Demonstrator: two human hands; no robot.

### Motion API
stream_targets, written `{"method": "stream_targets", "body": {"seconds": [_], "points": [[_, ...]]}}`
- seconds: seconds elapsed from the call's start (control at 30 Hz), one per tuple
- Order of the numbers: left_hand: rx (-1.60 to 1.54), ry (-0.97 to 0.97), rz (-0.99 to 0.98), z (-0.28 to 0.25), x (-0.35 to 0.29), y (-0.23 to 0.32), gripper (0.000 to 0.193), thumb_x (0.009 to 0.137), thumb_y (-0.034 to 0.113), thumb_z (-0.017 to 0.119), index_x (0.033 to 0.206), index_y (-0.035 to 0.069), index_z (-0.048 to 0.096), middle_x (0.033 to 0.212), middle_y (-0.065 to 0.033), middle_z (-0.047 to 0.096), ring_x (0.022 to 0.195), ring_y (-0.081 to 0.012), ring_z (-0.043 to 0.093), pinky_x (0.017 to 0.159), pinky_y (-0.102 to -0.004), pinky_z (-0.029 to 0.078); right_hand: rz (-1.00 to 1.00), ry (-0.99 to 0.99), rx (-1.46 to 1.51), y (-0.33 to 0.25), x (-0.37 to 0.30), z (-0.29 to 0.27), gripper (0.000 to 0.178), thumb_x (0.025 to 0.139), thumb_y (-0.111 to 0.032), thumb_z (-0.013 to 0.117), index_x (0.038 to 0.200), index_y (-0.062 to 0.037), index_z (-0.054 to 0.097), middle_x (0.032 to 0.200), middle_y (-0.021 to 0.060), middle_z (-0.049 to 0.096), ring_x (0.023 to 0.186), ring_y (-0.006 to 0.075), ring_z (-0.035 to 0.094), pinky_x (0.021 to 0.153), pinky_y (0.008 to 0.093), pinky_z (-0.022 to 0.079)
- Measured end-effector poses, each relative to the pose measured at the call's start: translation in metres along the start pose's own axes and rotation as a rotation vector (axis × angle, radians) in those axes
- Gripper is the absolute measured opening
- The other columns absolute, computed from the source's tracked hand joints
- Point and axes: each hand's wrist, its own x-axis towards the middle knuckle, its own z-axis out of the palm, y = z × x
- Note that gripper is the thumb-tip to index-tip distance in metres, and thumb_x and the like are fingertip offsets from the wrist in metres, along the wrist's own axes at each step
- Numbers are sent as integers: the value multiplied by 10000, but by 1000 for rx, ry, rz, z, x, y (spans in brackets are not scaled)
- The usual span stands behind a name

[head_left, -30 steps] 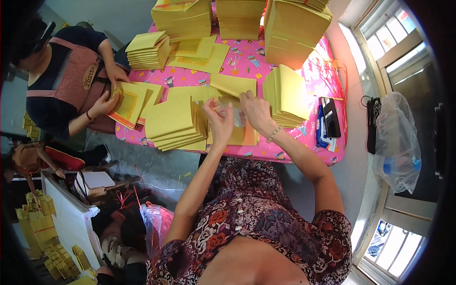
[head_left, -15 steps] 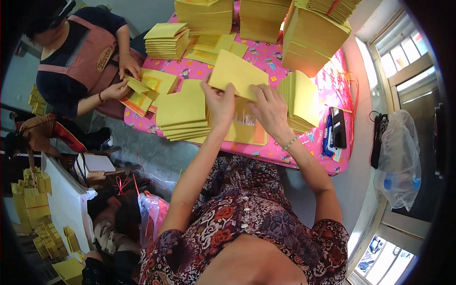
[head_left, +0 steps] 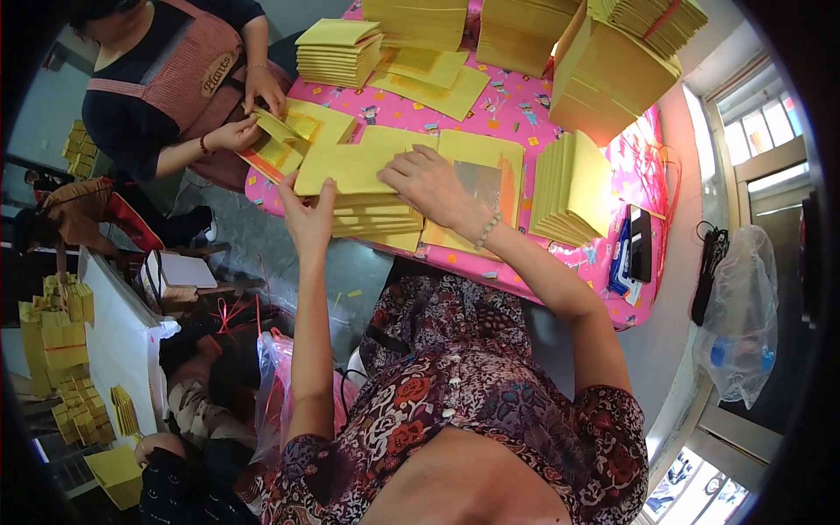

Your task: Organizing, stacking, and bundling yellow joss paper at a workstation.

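A folded yellow paper sheet [head_left: 339,168] lies over a stack of similar folded sheets [head_left: 376,214] near the table's front edge. My left hand [head_left: 308,219] is closed on its left end, between thumb and fingers. My right hand [head_left: 433,185] lies over the right end, fingers slightly bent on top; its thumb is hidden. To the right of the stack, partly under my right wrist, is a flat yellow sheet [head_left: 503,166] with an orange-edged silvery square [head_left: 479,181].
Another stack of folded sheets [head_left: 573,188] leans on the right of the pink table [head_left: 516,105], near a dark phone [head_left: 640,243]. Tall yellow stacks [head_left: 604,87] stand at the back. At left, a co-worker's hands [head_left: 236,131] fold yellow paper.
Both hands have moved left with the folded sheet and lowered it over the stack. The flat sheet with the silvery square is now more exposed. The view has shifted slightly.
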Motion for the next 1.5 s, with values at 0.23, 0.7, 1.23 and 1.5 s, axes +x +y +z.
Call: {"method": "stream_targets", "body": {"seconds": [0.23,0.7,1.23,1.5], "points": [[205,-26,68,0,-22,-42,535,837,199,724,1244,-12,449,1206,-228,564,1054,-290,590,838,-362,497,103,-220,213,-2,-22,16,322,766,-194,721,1043,-96,589,959,75,608,960,267,603,858,402,475],[540,-1,347,6,-45,-23,421,792,164,707,1177,69,566,1192,-176,520,1139,-356,460,982,-445,361,148,-159,214,-18,-57,28,390,880,-353,624,1163,-87,589,1170,88,573,1126,264,534,917,390,470],[650,-321,498,3,-23,6,248,809,-22,558,976,119,674,954,-60,605,912,-292,542,803,-413,386,450,-247,328,6,-104,-45,350,856,-243,673,1139,-56,587,1060,145,580,977,332,604,814,418,515],[607,-286,548,6,-18,20,252,800,-33,560,986,106,656,962,-65,590,926,-292,532,827,-421,391,401,-348,136,-9,-151,-55,384,729,-264,768,992,-48,589,939,105,568,902,283,588,753,392,506]]}}
